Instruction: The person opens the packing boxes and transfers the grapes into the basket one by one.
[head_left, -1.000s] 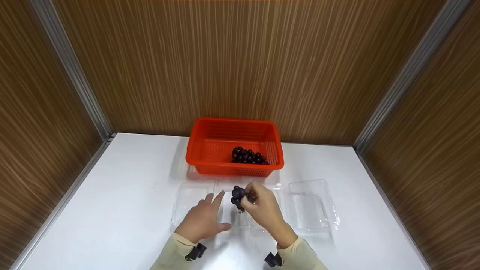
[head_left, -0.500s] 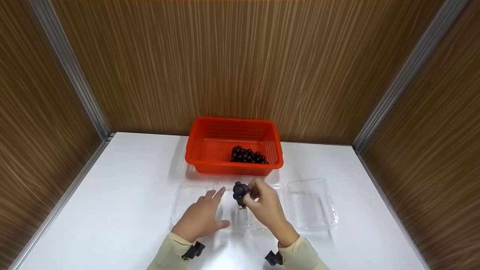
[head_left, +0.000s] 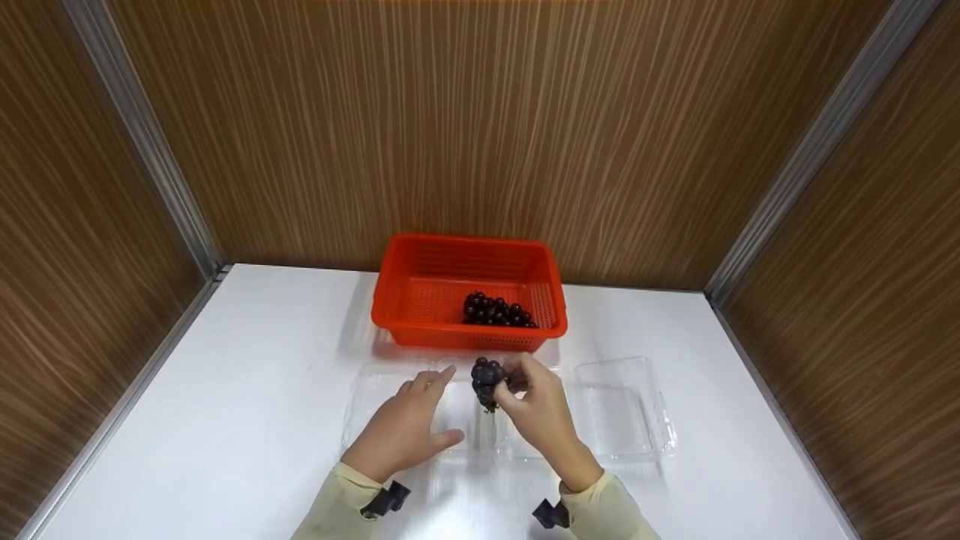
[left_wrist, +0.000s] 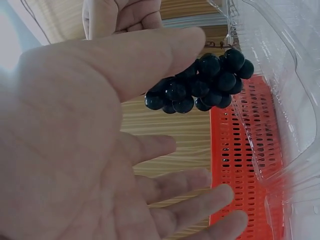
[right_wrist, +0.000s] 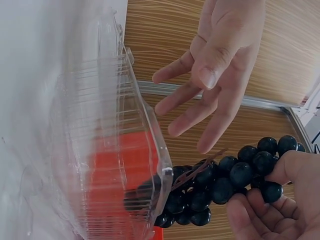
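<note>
A bunch of dark grapes [head_left: 486, 381] hangs from my right hand [head_left: 544, 412], pinched between thumb and fingers above the clear plastic boxes. In the right wrist view the bunch [right_wrist: 235, 175] shows a thin reddish-brown stem, and one end of it lies behind a clear box wall [right_wrist: 150, 115]. My left hand [head_left: 401, 427] hovers to the left with fingers spread, over a clear plastic box [head_left: 375, 375], holding nothing. The left wrist view has this palm [left_wrist: 65, 125] in front, with the grapes [left_wrist: 205, 82] beyond the thumb.
A red perforated basket [head_left: 465, 336] stands behind the boxes near the back wall. More dark grapes [head_left: 496, 310] lie at its front right. Another open clear compartment [head_left: 615, 416] sits at the right. Wood-patterned panels [head_left: 480, 112] enclose the white tabletop [head_left: 225, 405].
My right hand has moved slightly up and to the right with the grapes, which turn a little. The left hand stays spread and has barely shifted.
</note>
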